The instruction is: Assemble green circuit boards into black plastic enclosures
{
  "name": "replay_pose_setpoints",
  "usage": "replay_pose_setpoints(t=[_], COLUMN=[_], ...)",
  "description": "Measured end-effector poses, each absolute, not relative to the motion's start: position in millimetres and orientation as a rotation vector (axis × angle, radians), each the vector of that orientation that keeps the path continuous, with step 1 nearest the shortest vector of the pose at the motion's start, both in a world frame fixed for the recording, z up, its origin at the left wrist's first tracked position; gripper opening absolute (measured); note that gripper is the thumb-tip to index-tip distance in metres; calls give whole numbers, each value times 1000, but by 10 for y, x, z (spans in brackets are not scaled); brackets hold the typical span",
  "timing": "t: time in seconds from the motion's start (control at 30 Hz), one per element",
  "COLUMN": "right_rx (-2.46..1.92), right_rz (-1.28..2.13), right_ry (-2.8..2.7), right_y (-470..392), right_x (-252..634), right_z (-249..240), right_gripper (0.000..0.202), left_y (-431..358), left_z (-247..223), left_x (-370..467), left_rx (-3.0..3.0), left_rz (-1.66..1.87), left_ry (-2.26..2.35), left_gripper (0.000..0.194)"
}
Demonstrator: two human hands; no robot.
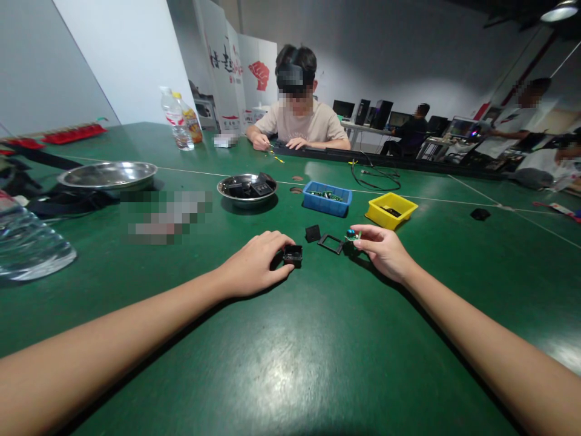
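Observation:
My left hand (261,264) is closed around the side of a small black plastic housing (293,257), its open side showing, low over the green table (281,357). Between thumb and fingers, my right hand (384,248) pinches a small green circuit board (351,238) with a round, dark blue-topped part on it. A black rectangular frame (331,244) and a black square piece (313,234) lie on the table between my hands.
Beyond my hands stand a steel bowl (247,204) of black parts, a blue bin (327,203) of circuit boards and a yellow bin (391,211). A steel tray (109,175) and water bottle (31,242) are left. A person (299,121) sits opposite.

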State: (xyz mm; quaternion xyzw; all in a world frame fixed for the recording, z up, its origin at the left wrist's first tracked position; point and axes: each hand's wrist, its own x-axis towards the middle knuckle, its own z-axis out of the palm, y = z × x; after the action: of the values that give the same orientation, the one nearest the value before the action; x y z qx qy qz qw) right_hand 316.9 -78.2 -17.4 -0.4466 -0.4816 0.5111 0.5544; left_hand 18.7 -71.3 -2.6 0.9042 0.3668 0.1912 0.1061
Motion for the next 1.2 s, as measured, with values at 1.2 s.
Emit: replay_pose_setpoints(t=[1.2], right_rx=[-1086], right_rz=[1208], right_ry=[-1159], right_y=[-803], right_x=[3154], right_z=[-146], right_gripper=[40], left_y=[-708], left_z=[-33], left_x=[187], left_rx=[2670], left_rz=[561], left_ry=[1075], left_gripper=[33])
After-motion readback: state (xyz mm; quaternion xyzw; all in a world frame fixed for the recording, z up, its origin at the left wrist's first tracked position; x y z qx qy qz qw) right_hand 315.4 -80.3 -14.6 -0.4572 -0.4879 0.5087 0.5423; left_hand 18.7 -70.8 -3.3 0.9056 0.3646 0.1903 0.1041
